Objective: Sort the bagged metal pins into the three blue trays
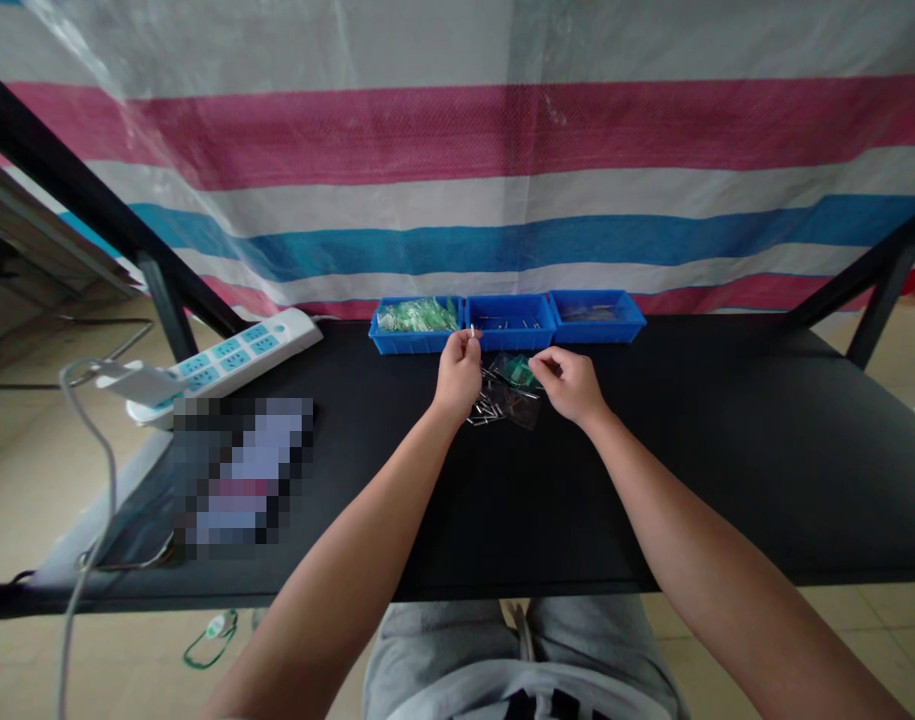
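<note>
My left hand [459, 375] is closed, with a small, pale metal pin [473, 331] pinched upright between thumb and forefinger. It is just in front of the middle blue bin [511, 335]. My right hand [569, 382] is also closed, its thumb and fingertips pressed together beside a small green plastic packet [518, 371]; I cannot make out what it holds. Between the hands, several loose metal pins [487, 408] lie on the black table [517, 500] next to a clear bag [521, 408]. The left hand partly covers the pile.
A left bin [417, 342] contains green-and-clear packets; the right bin [598, 328] contains thin items. A white power strip [228, 362] with a plug and cable lies at the left, behind a blurred phone-like object [251, 475]. A striped tarp [457, 130] hangs behind the table.
</note>
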`<action>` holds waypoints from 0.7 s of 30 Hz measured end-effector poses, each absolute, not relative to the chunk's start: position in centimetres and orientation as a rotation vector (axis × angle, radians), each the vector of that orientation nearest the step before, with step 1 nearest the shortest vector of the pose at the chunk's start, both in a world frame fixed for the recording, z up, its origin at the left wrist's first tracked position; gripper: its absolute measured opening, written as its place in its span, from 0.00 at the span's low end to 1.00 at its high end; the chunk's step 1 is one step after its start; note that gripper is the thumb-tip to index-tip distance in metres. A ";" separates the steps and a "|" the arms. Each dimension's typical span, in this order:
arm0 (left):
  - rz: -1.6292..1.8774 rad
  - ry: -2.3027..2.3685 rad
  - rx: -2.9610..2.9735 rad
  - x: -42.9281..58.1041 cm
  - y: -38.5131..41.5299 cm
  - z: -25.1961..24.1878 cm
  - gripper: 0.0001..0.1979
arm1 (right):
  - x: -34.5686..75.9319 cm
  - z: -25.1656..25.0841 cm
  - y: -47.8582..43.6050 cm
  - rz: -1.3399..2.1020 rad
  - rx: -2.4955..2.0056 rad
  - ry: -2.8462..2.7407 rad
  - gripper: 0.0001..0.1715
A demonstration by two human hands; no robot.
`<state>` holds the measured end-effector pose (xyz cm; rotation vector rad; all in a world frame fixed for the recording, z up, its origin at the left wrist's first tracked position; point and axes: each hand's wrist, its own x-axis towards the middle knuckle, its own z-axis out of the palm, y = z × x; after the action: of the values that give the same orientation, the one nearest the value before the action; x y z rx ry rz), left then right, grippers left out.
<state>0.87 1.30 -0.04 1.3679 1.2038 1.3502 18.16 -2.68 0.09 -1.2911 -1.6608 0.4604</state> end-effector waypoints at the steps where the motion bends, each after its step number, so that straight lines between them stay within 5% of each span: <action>1: 1.348 1.169 1.295 1.2 1.0 0.2 0.05 | 18.1 0.1 -2.7 0.450 -1.281 -1.672 0.15; 21: 1.204 0.964 1.429 1.3 -0.2 1.1 0.15 | 17.3 0.6 -3.2 0.496 -1.210 -1.714 0.17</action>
<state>1.25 -0.17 1.12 1.4293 0.9638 1.2043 17.28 -3.18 0.59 -1.2096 -1.7139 0.4964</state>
